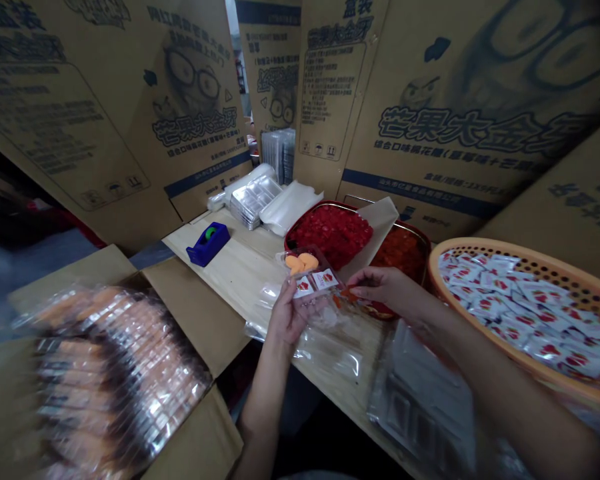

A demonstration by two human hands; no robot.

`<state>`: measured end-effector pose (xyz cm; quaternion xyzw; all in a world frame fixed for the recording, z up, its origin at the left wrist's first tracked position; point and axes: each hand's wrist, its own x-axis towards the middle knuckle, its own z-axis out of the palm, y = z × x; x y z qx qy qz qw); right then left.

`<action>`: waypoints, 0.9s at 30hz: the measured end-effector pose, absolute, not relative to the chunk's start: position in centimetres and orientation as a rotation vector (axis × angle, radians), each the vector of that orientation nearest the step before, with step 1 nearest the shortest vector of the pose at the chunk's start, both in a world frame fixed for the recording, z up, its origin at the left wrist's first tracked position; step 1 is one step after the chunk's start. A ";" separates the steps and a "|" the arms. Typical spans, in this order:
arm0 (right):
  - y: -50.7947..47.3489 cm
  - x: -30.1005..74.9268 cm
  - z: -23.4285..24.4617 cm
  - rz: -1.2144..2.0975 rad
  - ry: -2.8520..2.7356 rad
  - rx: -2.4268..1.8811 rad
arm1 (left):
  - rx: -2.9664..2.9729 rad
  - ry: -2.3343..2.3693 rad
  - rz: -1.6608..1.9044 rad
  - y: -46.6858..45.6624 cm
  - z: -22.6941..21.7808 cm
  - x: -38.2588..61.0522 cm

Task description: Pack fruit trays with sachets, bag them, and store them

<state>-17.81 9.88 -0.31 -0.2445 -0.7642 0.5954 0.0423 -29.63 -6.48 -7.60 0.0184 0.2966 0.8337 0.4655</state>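
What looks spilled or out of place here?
Small orange bits by the right hand, next to the clear pack in the left hand, lie outside the tray of red pieces; they may be spilled, but they're too small to tell.

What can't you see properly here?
Head view:
Packs in the open carton: blurred, labels unreadable.
Sachets in the orange basket: print too small; right edge cut off.
Orange-red food in a tray: partly hidden by a brown paper sheet.
Small orange piece at the right hand: mostly hidden by fingers.
Clear plastic tray in the left hand: contents partly hidden by two sachets.
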 end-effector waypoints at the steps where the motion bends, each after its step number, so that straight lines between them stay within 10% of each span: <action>1: 9.8 -17.7 -0.2 1.831 -2.316 -0.762 | 0.039 0.735 2.045 -6.5 -7.6 -29.6; 27: 3.6 -20.8 -0.2 1.761 -2.528 -0.573 | -0.053 0.677 2.052 -6.2 -7.8 -29.4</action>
